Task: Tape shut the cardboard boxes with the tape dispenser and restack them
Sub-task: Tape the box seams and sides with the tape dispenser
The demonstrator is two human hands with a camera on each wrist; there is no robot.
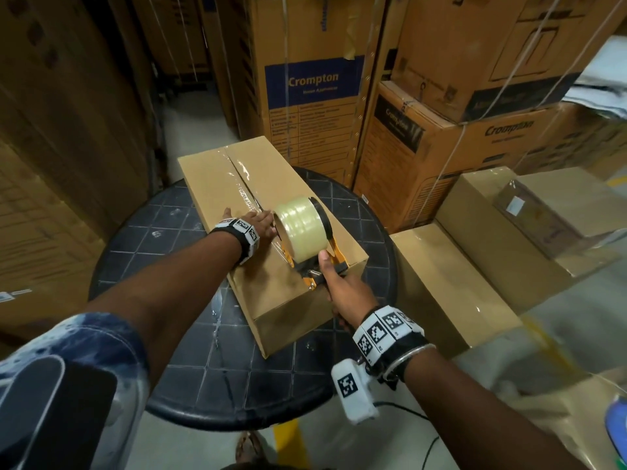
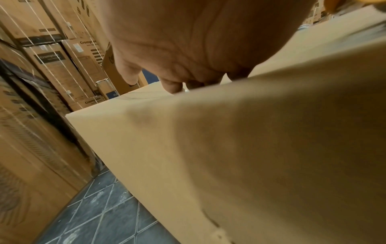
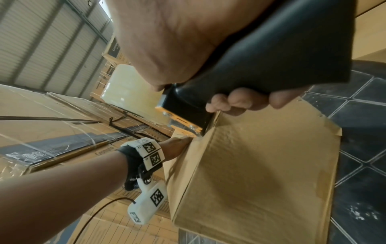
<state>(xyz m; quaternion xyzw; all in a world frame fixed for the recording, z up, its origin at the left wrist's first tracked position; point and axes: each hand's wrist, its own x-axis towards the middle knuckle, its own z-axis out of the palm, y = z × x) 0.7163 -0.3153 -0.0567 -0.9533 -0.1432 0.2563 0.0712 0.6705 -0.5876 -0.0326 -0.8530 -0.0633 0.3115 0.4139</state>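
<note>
Seam taping in progress on the long cardboard box [image 1: 271,232] lying on the round black table [image 1: 176,374].

The box's long axis runs from near right to far left. Clear tape covers the far stretch of the seam. The right hand [image 1: 342,293] is wrapped round the tape dispenser [image 1: 305,232] handle at the near end. The left hand [image 1: 258,223] lies flat, fingers extended, on the lid left of the roll. The dispenser's blade and the near seam are hidden beneath it.
</note>
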